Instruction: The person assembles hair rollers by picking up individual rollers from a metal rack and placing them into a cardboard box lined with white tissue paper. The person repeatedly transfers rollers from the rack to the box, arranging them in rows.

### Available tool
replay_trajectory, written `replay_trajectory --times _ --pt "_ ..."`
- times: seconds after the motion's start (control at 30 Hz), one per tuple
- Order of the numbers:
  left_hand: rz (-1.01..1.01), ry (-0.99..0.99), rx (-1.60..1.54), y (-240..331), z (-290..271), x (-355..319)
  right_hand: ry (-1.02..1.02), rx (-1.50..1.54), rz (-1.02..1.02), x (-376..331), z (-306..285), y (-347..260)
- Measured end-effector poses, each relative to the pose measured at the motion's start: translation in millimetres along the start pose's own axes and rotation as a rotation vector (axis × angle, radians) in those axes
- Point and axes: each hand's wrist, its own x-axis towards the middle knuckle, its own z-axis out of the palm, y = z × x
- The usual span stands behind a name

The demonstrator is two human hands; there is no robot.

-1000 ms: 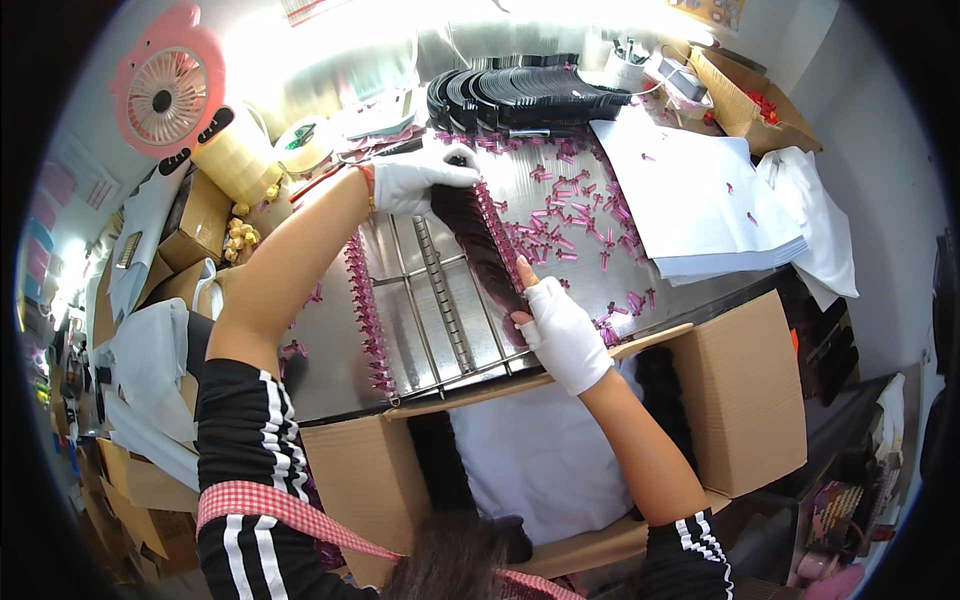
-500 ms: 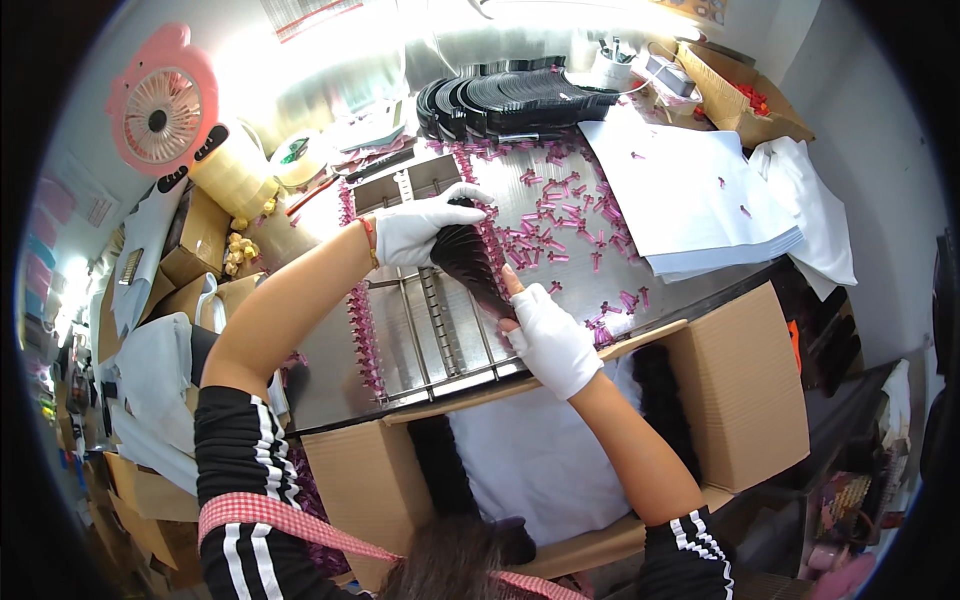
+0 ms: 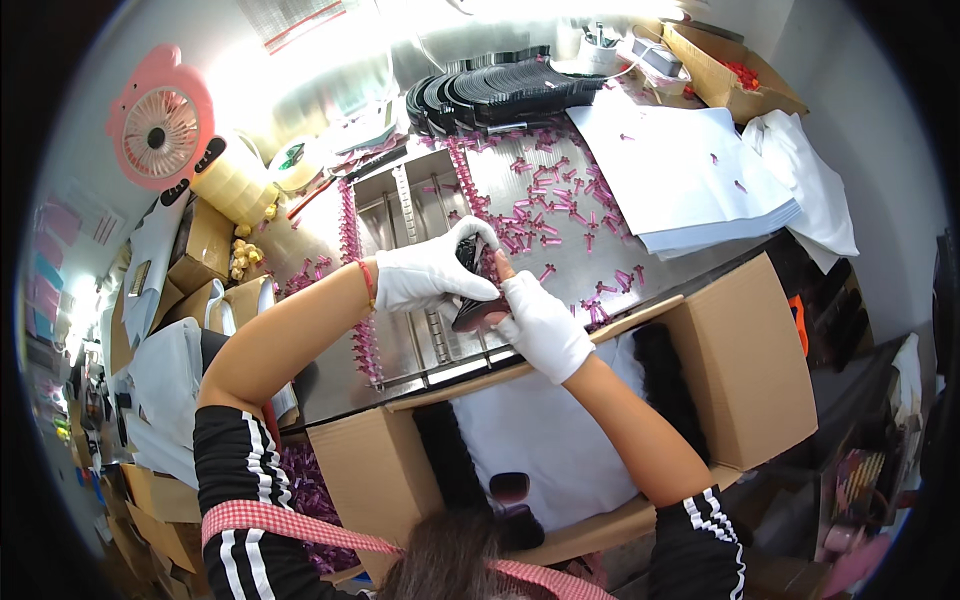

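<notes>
Both gloved hands are together over the metal tray (image 3: 420, 215), and between them sits a small dark bundle (image 3: 470, 312) that looks like a hair piece or brush. The left hand (image 3: 432, 275) comes in from the left, its white-gloved fingers (image 3: 478, 232) curled over the top of the bundle, closed on its upper part. The right hand (image 3: 545, 325) meets it from below and to the right, its fingers (image 3: 503, 268) pinched narrow against the bundle's right side, one fingertip showing bare and pink through the glove. So the bundle is clamped from both sides, its lower dark end poking out just under the left fingers and just left of the right palm.

Right beyond the fingertips, scattered pink plastic clips (image 3: 545, 200) lie across the metal worktop (image 3: 660, 265), the nearest ones just off the right fingers. A row of pink clips (image 3: 350, 240) runs down the tray's edge, to the left of the left wrist. Farther past the fingers lies a fan of black curved pieces (image 3: 500, 90), and off to the right of the hands a stack of white sheets (image 3: 680, 170). Below the wrists, toward the person, an open cardboard box (image 3: 750, 370) holds a white liner and dark hair strips (image 3: 445, 460). Well to the left of the hands stands a pink fan (image 3: 160, 135).
</notes>
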Motion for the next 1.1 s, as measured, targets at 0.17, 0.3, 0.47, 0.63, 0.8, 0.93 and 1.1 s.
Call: replay_trajectory --times 0.17,0.3,0.47,0.63,0.8,0.93,1.1 --pt "-0.106 -0.013 0.103 0 5 -17 0.044 0.075 -0.049 4 26 -3" --pt "-0.037 0.012 0.105 -2 7 -31 0.004 0.127 -0.014 17 29 -5" --pt "0.077 0.240 0.524 -1 31 -52 -0.053 0.101 0.001 23 38 -10" --pt "0.402 0.399 0.737 -35 24 -79 -0.167 0.201 0.070 11 -17 4" --pt "0.185 0.066 -0.759 -72 44 -140 -0.342 -0.425 0.055 8 -27 2" --pt "0.240 0.011 -0.763 -113 72 -146 -0.482 -0.596 0.002 20 -16 -2" --pt "0.307 0.147 -0.656 -121 116 -137 -0.304 -0.725 -0.054 30 -22 1"
